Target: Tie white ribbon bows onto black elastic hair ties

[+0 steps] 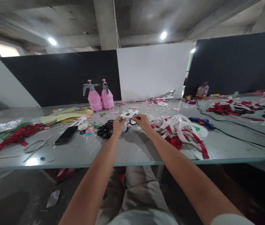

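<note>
Over the middle of the table, my left hand (pixel 118 125) is closed on a white ribbon bow (pixel 129 114). My right hand (pixel 142 121), close beside it, pinches a small black elastic hair band (pixel 132 121). Bow and band are at the same spot between my fingers; whether they are joined I cannot tell. A pile of black elastic bands (pixel 105 129) lies just left of my left hand. To the right of my right hand spreads a heap of white and red ribbons (pixel 178 128).
A blue glue gun (pixel 202 122) with a black cord lies at right. Two pink spray bottles (pixel 95 100) stand at the back. A phone (pixel 66 135), red ribbon (pixel 17 137) and yellow sheets (pixel 69 115) lie at left. A bottle (pixel 202 90) stands far right. Scraps litter the table.
</note>
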Tool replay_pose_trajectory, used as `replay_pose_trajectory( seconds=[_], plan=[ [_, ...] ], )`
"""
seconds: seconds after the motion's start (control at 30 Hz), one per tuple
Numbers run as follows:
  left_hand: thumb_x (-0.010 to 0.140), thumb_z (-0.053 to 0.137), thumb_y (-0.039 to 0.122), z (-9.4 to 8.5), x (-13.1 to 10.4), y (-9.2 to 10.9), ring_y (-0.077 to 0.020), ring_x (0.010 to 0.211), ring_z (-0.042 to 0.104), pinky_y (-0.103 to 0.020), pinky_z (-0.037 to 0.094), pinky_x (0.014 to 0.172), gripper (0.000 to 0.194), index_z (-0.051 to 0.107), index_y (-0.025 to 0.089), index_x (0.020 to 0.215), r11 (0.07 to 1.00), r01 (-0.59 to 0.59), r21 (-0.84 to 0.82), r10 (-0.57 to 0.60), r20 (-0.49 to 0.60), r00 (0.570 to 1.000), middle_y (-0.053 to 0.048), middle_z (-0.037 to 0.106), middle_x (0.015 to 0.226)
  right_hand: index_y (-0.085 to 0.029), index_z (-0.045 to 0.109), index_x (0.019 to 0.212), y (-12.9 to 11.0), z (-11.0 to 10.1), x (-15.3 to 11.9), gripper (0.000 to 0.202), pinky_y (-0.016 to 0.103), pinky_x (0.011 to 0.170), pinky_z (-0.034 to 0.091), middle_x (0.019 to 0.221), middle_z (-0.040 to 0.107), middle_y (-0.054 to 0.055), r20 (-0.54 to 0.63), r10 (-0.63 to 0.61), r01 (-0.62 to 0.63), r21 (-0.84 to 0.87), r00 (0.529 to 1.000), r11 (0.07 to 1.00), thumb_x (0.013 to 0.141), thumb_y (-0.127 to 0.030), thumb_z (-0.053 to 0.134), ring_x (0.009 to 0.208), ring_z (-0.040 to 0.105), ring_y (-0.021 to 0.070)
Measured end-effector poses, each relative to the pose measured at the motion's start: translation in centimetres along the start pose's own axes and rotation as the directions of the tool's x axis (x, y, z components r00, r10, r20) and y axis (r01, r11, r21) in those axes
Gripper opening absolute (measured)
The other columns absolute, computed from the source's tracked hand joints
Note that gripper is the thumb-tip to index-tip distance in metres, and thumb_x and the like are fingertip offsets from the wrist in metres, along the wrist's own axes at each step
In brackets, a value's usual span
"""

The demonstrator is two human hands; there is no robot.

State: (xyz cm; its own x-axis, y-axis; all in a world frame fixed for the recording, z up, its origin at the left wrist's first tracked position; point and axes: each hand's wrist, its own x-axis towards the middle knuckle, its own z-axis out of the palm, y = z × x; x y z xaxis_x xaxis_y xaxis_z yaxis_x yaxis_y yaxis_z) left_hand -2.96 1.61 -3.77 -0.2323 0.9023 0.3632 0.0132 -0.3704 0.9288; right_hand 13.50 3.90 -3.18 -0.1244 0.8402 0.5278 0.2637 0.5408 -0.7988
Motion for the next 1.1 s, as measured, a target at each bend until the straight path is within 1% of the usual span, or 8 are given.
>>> replay_pose_trajectory(
  seconds=[0.27,0.43,0.6,0.7,0.8,0.97,1.03,1.1],
  plan=[
    [0.068,0.067,0.038,0.13,-0.43,0.17,-0.0135,0.058,0.059,-0.022,0.044,0.055,0.028,0.066,0.015,0.083,0.999,0.000,0.034,-0.004,0.106,0.994,-0.002,0.067,0.066,-0.014,0.070,0.075,0.17,-0.07,0.09,0.030,0.022,0.059,0.037,0.066,0.065,0.002,-0.051,0.002,-0.005,-0.053,0.999,0.999,0.071,-0.043,0.061,0.061,0.053,0.0123],
    [0.065,0.070,0.038,0.30,-0.81,0.62,-0.0111,0.053,0.056,-0.021,0.041,0.050,0.028,0.065,0.015,0.081,0.999,0.047,-0.024,-0.045,0.087,0.995,0.000,0.065,0.064,-0.015,0.069,0.073,0.14,-0.10,0.01,0.028,0.023,0.059,0.037,0.066,0.065,0.002,-0.038,-0.015,0.011,-0.095,0.999,0.995,0.071,-0.041,0.061,0.061,0.052,0.0124],
    [0.063,0.072,0.042,0.44,-0.90,0.75,-0.0129,0.060,0.060,-0.022,0.046,0.052,0.037,0.064,0.016,0.089,0.996,0.064,-0.062,-0.057,0.121,0.991,-0.001,0.066,0.072,-0.015,0.067,0.072,-0.13,-0.09,-0.09,0.027,0.023,0.059,0.036,0.066,0.064,0.002,-0.020,-0.043,0.040,-0.104,0.999,0.994,0.073,-0.041,0.060,0.061,0.051,0.0123],
    [0.058,0.077,0.038,0.57,-0.90,0.70,-0.0145,0.066,0.062,-0.024,0.050,0.055,0.047,0.061,0.016,0.096,0.995,0.049,-0.082,-0.036,0.147,0.989,-0.003,0.068,0.080,-0.016,0.066,0.075,-0.14,0.00,-0.16,0.024,0.023,0.061,0.037,0.069,0.064,0.002,-0.025,-0.074,0.071,-0.117,0.997,0.991,0.073,-0.039,0.059,0.064,0.052,0.0123],
    [0.054,0.079,0.032,0.63,-0.87,0.64,-0.0131,0.061,0.061,-0.024,0.050,0.054,0.051,0.059,0.016,0.098,0.996,0.033,-0.079,-0.020,0.154,0.988,-0.003,0.068,0.080,-0.016,0.063,0.087,0.01,0.28,-0.30,0.027,0.023,0.062,0.038,0.072,0.062,0.001,-0.041,-0.088,0.084,-0.096,0.995,0.992,0.071,-0.038,0.061,0.064,0.052,0.0122],
    [0.058,0.074,0.030,0.55,-0.87,0.62,-0.0144,0.062,0.062,-0.025,0.051,0.056,0.045,0.057,0.016,0.098,0.995,0.045,-0.086,-0.035,0.120,0.992,-0.001,0.066,0.073,-0.016,0.051,0.116,0.31,0.69,-0.34,0.059,0.025,0.066,0.041,0.087,0.062,0.003,-0.114,-0.051,0.038,-0.110,0.992,0.993,0.064,-0.038,0.067,0.070,0.053,0.0135],
    [0.059,0.073,0.030,0.51,-0.90,0.60,-0.0149,0.064,0.063,-0.026,0.051,0.056,0.045,0.057,0.017,0.098,0.995,0.049,-0.086,-0.039,0.120,0.992,0.000,0.065,0.073,-0.016,0.056,0.111,0.36,0.62,-0.20,0.053,0.026,0.070,0.042,0.091,0.062,0.005,-0.084,-0.041,0.029,-0.132,0.996,0.991,0.064,-0.038,0.067,0.075,0.053,0.0144],
    [0.059,0.074,0.032,0.49,-0.91,0.56,-0.0148,0.064,0.063,-0.026,0.051,0.056,0.044,0.057,0.017,0.097,0.995,0.049,-0.083,-0.038,0.125,0.991,0.000,0.065,0.073,-0.015,0.063,0.096,0.38,0.46,-0.02,0.037,0.025,0.069,0.042,0.084,0.063,0.004,0.011,-0.022,0.023,-0.130,1.000,0.991,0.067,-0.038,0.065,0.073,0.053,0.0142]
  ],
)
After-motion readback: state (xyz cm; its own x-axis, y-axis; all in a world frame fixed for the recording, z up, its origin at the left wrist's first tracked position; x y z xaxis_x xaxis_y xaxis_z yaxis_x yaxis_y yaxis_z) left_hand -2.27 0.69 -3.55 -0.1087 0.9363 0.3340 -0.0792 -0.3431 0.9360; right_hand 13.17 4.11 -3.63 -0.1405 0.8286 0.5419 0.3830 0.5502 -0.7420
